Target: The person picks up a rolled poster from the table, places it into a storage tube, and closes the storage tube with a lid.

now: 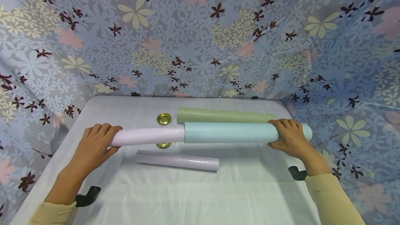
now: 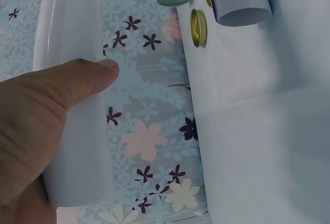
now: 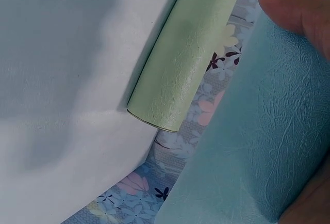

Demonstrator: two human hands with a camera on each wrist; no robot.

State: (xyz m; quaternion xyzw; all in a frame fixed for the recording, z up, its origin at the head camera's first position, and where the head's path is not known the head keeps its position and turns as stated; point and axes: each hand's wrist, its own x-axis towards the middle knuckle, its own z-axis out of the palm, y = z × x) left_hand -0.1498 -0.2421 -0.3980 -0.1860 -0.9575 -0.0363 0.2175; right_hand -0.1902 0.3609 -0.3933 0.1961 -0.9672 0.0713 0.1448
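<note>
My left hand grips the outer end of a glossy pale pink-white tube, thumb along its near side. Around the far right end of a light blue textured tube curl the fingers and thumb of my right hand. Both tubes are held level above the table in one line. The pale tube's inner end meets the blue tube's open end and seems to go inside it; how deep is hidden. In the left wrist view the thumb lies across the pale tube.
A green tube lies behind the blue one, and a grey-lilac tube lies in front. Two gold round lids sit on the white-covered table, one partly hidden under the pale tube. Floral fabric hangs around the table's back and sides.
</note>
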